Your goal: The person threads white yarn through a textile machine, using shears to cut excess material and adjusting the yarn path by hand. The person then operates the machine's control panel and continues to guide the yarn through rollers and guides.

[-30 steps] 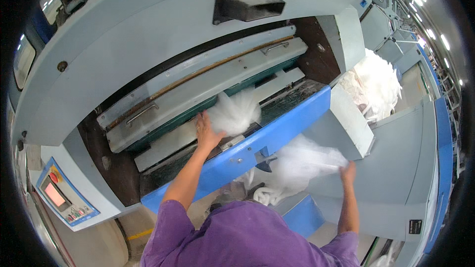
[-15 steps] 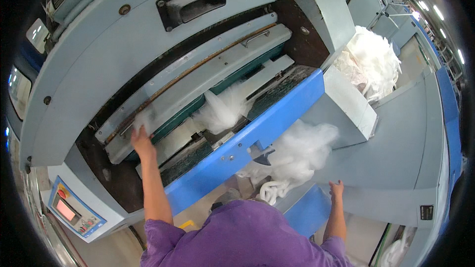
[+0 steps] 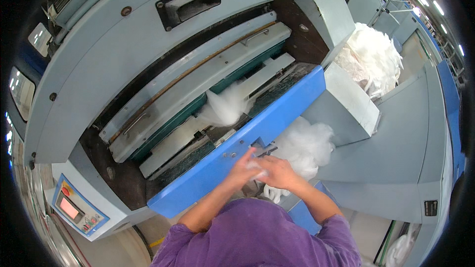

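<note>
My left hand (image 3: pixel 241 170) and my right hand (image 3: pixel 278 172) meet in front of the blue front bar (image 3: pixel 198 180) of a grey machine. A small wisp of white fibre (image 3: pixel 256 164) shows between them, and the fingers of both hands close around it, somewhat blurred. Just beyond my right hand lies a loose heap of white fibre (image 3: pixel 310 146), with a thick rope of it hanging down. Inside the machine's open slot, a gauzy tuft of white fibre (image 3: pixel 225 106) spreads out over the metal plates.
A grey cover bar with handles (image 3: pixel 198 91) runs along the slot. At the left stands a control panel (image 3: pixel 74 207) with a lit screen and red button. A big pile of white fibre (image 3: pixel 373 59) fills a bin at the right, behind a grey housing (image 3: pixel 349 101).
My left hand has left the cover bar's left handle and come right and nearer, bringing a wisp of fibre. My right hand has moved left to meet it.
</note>
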### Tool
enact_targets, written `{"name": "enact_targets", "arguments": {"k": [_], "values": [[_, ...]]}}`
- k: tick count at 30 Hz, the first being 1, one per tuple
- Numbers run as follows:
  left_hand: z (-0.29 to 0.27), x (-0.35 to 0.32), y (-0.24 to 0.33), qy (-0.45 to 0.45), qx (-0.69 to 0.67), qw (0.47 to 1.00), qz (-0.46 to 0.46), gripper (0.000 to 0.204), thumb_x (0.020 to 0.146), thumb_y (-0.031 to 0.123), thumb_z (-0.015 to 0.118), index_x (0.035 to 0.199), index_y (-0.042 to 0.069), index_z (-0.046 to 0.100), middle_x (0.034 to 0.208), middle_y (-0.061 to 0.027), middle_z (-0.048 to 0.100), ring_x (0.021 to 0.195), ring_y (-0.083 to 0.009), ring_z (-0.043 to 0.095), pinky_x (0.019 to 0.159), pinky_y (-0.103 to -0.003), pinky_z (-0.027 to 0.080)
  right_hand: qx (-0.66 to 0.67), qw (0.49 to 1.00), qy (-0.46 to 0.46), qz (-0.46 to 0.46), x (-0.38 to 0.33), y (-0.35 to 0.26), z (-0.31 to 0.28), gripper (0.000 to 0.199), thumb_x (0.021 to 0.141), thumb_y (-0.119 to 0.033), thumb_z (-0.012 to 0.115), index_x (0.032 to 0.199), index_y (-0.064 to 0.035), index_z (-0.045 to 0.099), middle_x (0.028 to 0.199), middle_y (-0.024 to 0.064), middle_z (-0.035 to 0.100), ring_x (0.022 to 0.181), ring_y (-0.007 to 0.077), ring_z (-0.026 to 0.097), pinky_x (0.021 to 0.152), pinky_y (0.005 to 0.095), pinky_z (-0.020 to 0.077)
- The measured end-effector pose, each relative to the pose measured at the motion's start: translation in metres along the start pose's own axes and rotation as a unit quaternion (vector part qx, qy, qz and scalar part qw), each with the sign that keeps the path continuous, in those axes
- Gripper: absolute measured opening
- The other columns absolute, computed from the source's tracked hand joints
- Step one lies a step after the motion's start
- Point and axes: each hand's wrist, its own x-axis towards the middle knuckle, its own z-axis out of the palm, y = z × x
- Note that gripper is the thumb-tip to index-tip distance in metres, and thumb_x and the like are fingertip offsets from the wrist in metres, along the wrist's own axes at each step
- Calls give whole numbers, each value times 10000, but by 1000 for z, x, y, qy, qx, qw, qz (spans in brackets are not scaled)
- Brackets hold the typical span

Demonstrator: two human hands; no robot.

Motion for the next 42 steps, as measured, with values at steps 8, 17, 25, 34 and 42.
{"name": "enact_targets", "arguments": {"k": [8, 17, 25, 34, 42], "values": [[-49, -20, 2, -66, 108, 988, -84, 631, 926, 254, 658, 1448, 30, 383, 1221, -104, 624, 1101, -183, 593, 929, -331, 472, 276, 882, 48, 379, -42, 166, -88, 296, 745, -148, 741, 975, 15, 651, 830, 85, 676, 682, 172, 624, 632, 336, 510], [-133, -56, -203, -70, 377, 881, -277, 558, 907, 359, 604, 1314, -16, 531, 1230, -201, 613, 1101, -307, 599, 946, -371, 460, -28, 722, 151, 675, -239, 311, 9, 282, 732, -299, 760, 868, -52, 757, 900, 179, 715, 860, 340, 685, 801, 428, 528], [-220, -157, -330, 408, -97, 736, -532, 300, 946, 241, 498, 1094, -8, 575, 937, -141, 638, 712, -272, 609, 588, -402, 528, 0, 784, 19, 621, -238, 269, 122, 562, 725, -356, 766, 1208, -90, 657, 1063, 188, 692, 911, 291, 689, 840, 370, 531], [-167, -132, -245, 327, -51, 845, -420, 392, 987, 212, 464, 1321, 9, 438, 1065, -165, 663, 908, -269, 663, 734, -353, 545, 132, 919, -9, 372, -106, 241, 208, 867, 691, -320, 793, 1413, -21, 419, 1265, 233, 589, 1138, 355, 590, 979, 391, 464], [-107, -134, -219, 330, -57, 868, -367, 413, 965, 140, 498, 1338, -12, 409, 1074, -198, 661, 858, -258, 669, 700, -349, 552, 44, 897, 118, 425, -96, 265, 304, 1052, 660, -428, 805, 1477, -34, 271, 1423, 197, 435, 1349, 366, 337, 1104, 438, 327]]}}
